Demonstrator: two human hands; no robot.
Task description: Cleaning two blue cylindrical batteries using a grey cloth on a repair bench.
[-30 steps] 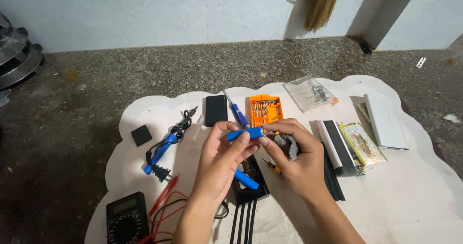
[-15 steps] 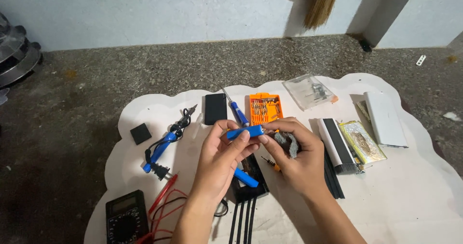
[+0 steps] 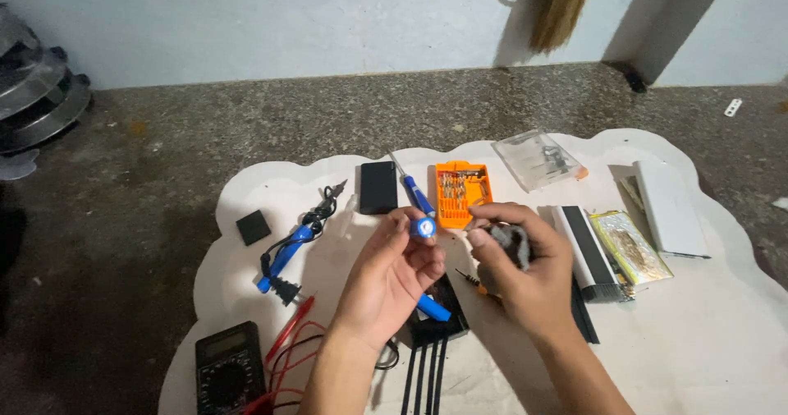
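The left hand (image 3: 386, 279) grips a blue-handled tool (image 3: 424, 229), its end pointing at the camera, beside the right hand (image 3: 525, 275) clutching a grey cloth (image 3: 510, 238).

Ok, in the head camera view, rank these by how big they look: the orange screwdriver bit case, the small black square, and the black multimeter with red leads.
1. Black multimeter, though it sits nearest the camera, partly cut off.
2. Orange screwdriver bit case.
3. Small black square, clearly smallest.
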